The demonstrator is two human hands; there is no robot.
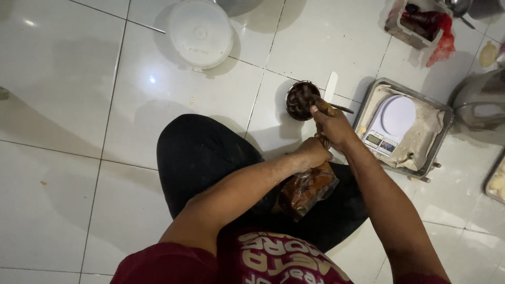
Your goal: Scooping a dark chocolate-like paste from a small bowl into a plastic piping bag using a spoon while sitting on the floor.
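The clear bag [307,190] of brown filling rests on the lap and looks partly full. The left hand [312,152] squeezes its neck. The right hand [331,126] grips a spoon [336,108] at the small bowl [301,100], beside the kitchen scale [392,123].

The right hand [330,125] hides the spoon's [336,108] handle; the picture's right edge cuts off a tray [496,184]; the plastic bag's [307,189] contents stay unclear.

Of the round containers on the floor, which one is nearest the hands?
The small dark metal bowl just beyond the right hand; the white lidded container sits much farther away.
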